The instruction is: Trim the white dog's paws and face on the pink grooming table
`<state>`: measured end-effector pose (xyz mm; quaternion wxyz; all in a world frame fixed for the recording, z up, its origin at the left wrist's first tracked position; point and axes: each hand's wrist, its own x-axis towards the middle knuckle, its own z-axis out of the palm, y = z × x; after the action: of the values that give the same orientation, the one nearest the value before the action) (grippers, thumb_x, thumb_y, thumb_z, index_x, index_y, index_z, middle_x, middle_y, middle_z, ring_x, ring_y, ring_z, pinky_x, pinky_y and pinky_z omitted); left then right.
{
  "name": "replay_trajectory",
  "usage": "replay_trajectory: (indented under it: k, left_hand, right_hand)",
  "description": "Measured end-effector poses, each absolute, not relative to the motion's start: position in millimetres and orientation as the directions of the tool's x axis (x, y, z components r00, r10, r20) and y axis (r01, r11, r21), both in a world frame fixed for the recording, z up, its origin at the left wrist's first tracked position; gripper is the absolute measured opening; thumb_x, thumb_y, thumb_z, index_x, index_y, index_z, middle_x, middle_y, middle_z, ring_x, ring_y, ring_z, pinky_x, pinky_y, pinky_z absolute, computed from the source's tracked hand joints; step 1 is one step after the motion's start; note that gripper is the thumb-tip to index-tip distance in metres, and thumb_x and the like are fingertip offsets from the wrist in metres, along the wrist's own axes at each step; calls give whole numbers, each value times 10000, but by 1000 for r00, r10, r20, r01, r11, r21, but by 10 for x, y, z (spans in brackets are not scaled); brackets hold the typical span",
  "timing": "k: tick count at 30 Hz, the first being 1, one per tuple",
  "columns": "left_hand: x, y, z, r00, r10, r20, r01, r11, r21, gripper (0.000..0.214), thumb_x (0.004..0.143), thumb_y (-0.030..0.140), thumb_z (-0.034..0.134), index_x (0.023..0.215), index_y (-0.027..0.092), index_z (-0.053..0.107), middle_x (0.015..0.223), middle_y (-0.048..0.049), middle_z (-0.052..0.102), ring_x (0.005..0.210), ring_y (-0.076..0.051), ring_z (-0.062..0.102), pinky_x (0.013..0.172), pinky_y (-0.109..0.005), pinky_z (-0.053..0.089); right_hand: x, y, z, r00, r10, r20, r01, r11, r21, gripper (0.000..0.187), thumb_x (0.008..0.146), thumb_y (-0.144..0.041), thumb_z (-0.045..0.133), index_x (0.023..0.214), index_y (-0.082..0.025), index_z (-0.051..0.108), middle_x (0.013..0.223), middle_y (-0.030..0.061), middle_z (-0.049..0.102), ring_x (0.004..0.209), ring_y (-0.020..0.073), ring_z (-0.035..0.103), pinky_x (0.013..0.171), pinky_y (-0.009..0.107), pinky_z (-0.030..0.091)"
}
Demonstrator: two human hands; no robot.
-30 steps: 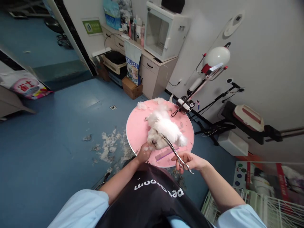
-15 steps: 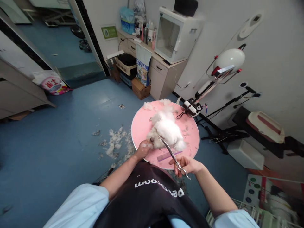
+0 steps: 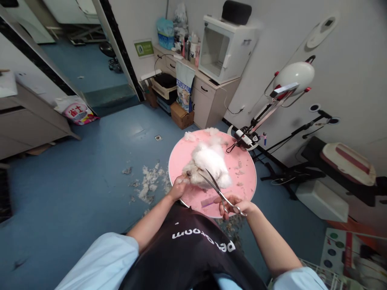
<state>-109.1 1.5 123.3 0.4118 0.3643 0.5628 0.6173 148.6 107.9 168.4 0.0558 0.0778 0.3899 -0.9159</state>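
Right hand: closed round the handles of long grooming scissors, fingers through the loops. The blades are a little parted, with the tips at the coat just ahead of the hand. Left hand: curled under the muzzle of a small white dog, gripping it. Dog: lies just beyond both hands, head toward the left one, on a round pink table. Purple comb: flat on the table between the two hands, nearer the right. Clipper: at the table's far edge, beyond the right hand. Loose white fur: scattered on the blue floor to the left of the left hand. Stand dryer with white dome: well beyond the right hand, by the wall. Cabinet bearing a white box: far ahead of both hands, against the same wall.
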Motion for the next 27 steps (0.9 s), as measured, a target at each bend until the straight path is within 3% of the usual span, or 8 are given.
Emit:
replay_trajectory:
  k: [7,10,16,21,24,27]
  left_hand:
    - [-1143,51,1156,-398,917,12,-64,-41,997,345,830,448,518,834,139,669,915,-93,705,931,-227,625,916,-374,466]
    - [-1166,52,1129,-390,920,39,-62,-69,996,330,843,417,507,887,136,674,983,-94,703,982,-226,615,952,-372,447]
    - [-1179,46,1117,-390,917,81,-50,-108,993,325,850,423,517,786,142,669,902,-88,708,895,-222,623,895,-365,470]
    - [-1146,38,1200,-356,932,65,-66,-95,993,357,851,448,523,808,133,686,908,-98,716,896,-236,635,892,-372,478]
    - [-1137,28,1301,-346,937,52,-91,-88,992,343,847,433,535,874,134,701,967,-103,717,957,-248,633,930,-377,467]
    - [-1140,28,1344,-329,943,51,-117,-95,989,293,822,402,568,839,143,703,934,-94,716,964,-250,631,937,-374,464]
  right_hand:
    - [1415,1225,1646,-970,-87,-228,228,-649,-725,607,669,-265,830,1210,-117,599,841,74,733,617,118,691,589,209,559]
    - [1420,1236,1657,-977,-91,-195,205,-664,-719,645,648,-332,844,1202,-105,603,864,88,732,627,126,694,605,221,561]
    - [1373,1216,1693,-970,-98,-224,233,-644,-728,590,676,-283,831,1200,-124,610,836,79,735,586,115,684,573,205,551]
    - [1351,1130,1760,-976,-40,-215,186,-673,-716,632,656,-350,841,1194,-114,608,884,103,734,693,157,712,660,264,580]
    - [1360,1080,1784,-966,-30,-256,212,-655,-725,592,677,-290,830,1195,-116,602,855,90,733,630,134,700,598,225,563]
    - [1358,1043,1827,-968,6,-251,189,-645,-740,626,659,-342,834,1189,-109,596,870,94,726,618,127,689,593,219,545]
